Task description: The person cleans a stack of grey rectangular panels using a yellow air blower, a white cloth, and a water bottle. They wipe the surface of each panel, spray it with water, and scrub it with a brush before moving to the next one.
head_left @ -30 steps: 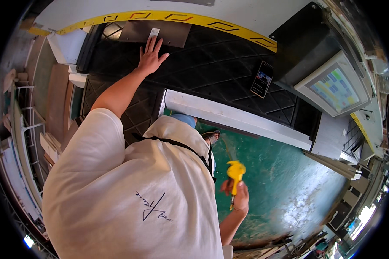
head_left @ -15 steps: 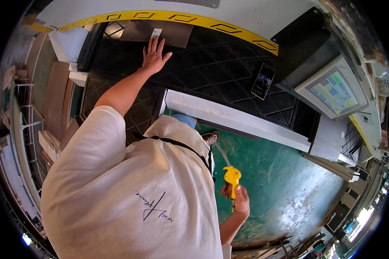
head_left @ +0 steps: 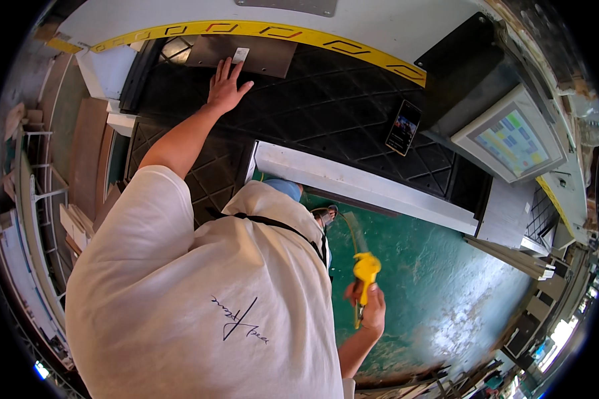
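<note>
My left hand point(head_left: 227, 90) reaches far forward with its fingers stretched out. Its fingertips overlap the near edge of a flat brown panel point(head_left: 269, 56), beside a small white label point(head_left: 241, 55) on it. The panel lies on a black, grid-patterned machine bed point(head_left: 313, 103), against a yellow strip. Whether the fingers press on the panel, I cannot tell. Low on the right, above the green floor, my right hand point(head_left: 371, 309) is closed around a yellow air blow gun point(head_left: 366, 267). Its nozzle points forward and is smeared by motion; a thin yellow hose point(head_left: 350, 229) shows near it.
A phone point(head_left: 403, 128) lies on the bed to the right, near a tilted control screen point(head_left: 512, 143). The yellow strip point(head_left: 343, 45) crosses the back. A white metal beam point(head_left: 359, 179) edges the bed. Boards point(head_left: 76, 223) stand at the left.
My left hand has shifted slightly left, its fingertips now at the label's lower left. The blow gun has tilted a little to the right in my right hand.
</note>
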Action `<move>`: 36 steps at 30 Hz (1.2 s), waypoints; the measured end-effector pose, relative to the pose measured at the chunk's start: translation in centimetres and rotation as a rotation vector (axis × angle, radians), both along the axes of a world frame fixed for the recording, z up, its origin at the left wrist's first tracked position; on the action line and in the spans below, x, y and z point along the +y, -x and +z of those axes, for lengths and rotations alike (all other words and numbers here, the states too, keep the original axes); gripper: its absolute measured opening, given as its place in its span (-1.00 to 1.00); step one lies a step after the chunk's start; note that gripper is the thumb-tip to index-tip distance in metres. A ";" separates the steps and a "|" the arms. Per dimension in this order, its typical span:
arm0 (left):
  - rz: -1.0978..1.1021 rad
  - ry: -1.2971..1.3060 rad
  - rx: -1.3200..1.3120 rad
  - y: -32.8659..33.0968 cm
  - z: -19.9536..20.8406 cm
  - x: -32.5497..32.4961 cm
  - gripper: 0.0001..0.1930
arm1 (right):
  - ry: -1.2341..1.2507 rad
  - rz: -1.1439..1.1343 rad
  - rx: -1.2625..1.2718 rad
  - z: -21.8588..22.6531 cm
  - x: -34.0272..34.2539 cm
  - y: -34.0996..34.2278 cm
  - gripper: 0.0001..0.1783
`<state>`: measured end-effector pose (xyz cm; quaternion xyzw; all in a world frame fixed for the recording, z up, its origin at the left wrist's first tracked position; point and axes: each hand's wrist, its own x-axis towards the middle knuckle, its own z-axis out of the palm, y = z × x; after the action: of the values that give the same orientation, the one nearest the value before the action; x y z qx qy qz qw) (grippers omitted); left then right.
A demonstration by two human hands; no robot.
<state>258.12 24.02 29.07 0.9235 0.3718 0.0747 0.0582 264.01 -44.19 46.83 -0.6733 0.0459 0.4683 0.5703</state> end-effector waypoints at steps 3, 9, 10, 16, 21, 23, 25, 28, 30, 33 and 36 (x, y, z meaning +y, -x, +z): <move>0.058 -0.008 0.053 0.1 0.1 -0.1 -0.18 | -0.041 0.217 0.052 1.4 0.9 -0.1 -0.46; 0.064 -0.025 0.043 -0.2 -0.7 -0.2 -0.17 | -0.086 -0.056 0.073 0.1 0.8 0.2 -0.45; 0.064 -0.022 0.044 -0.1 -0.8 -0.2 -0.18 | -0.079 0.099 0.086 0.4 1.2 0.2 -0.43; 0.077 -0.009 0.026 0.0 -0.7 -0.2 -0.19 | -0.109 0.011 0.063 0.7 2.6 -1.0 -0.45; 0.092 0.000 0.031 -0.2 -0.4 -0.3 -0.20 | 0.161 0.131 -0.062 1.1 3.0 -0.9 -0.42; 0.095 0.006 0.035 -0.5 -0.3 -0.4 -0.20 | -0.054 -0.003 0.025 2.3 5.5 -1.6 -0.43; 0.098 0.012 0.039 -0.3 -0.3 -0.3 -0.20 | -0.051 0.119 0.013 0.6 3.5 -1.7 -0.43; 0.093 0.008 0.022 -0.1 -0.6 -0.1 -0.20 | -0.073 0.208 0.019 0.7 3.7 -1.6 -0.50; 0.096 0.007 0.009 -0.2 -0.5 -0.3 -0.19 | -0.054 0.020 0.030 2.2 5.7 -1.7 -0.49; 0.111 0.018 0.039 -0.3 -0.4 -0.4 -0.19 | -0.124 0.046 0.071 1.1 4.1 -1.7 -0.45; 0.084 0.016 0.003 -0.1 -0.6 -0.1 -0.19 | -0.043 0.133 0.003 -0.8 3.2 -1.5 -0.37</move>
<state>258.24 23.88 28.51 0.9066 0.4111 0.0727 0.0618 265.52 -40.99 45.99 -0.6618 -0.0081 0.5072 0.5521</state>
